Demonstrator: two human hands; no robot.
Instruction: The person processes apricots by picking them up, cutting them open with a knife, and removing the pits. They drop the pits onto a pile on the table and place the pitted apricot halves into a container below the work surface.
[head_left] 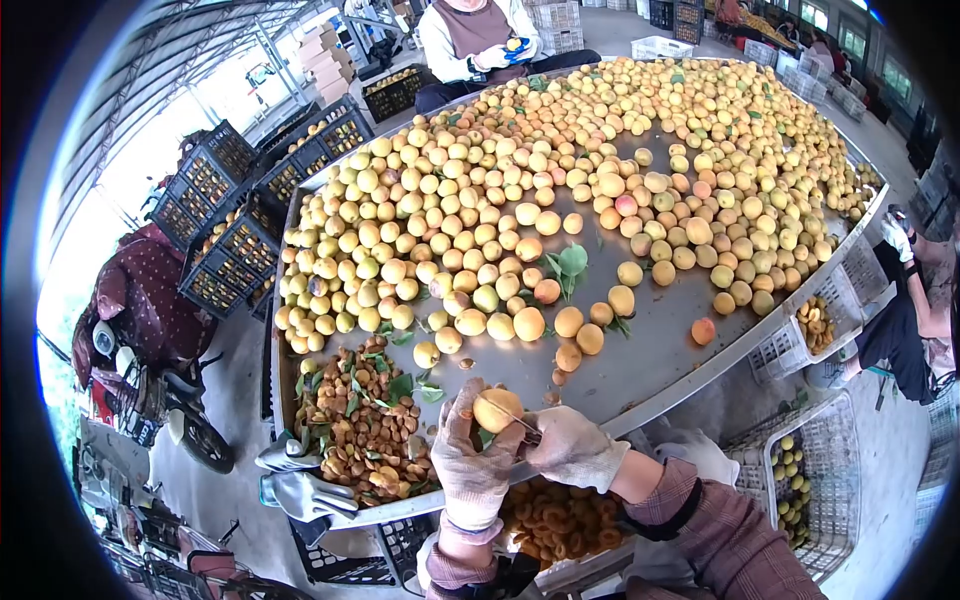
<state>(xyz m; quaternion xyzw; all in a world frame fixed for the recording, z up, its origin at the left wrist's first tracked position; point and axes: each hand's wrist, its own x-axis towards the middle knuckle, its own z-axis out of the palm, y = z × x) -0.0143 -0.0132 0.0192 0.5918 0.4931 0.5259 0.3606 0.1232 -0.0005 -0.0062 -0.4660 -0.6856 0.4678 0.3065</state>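
Note:
My left hand [470, 465], in a soiled white work glove, grips a yellow apricot [497, 410] between thumb and fingers. A dark line runs across the fruit. On its right side, my gloved right hand [575, 447] is closed round a thin metal tool [529, 430], mostly hidden by the fingers; its exact kind does not show. Both hands are above the near edge of the metal table [640, 345]. Below them, halved apricots [565, 520] fill a container. To the left of my left hand lies a heap of brown apricot pits [365, 420] with green leaves.
Whole apricots [450, 220] cover much of the table. Spare gloves [310, 492] lie on its near left rim. White crates [845, 480] stand at right, black crates [225, 255] at left beside a motorbike [190, 425]. One person [480, 40] sits opposite; another person [920, 300] is at right.

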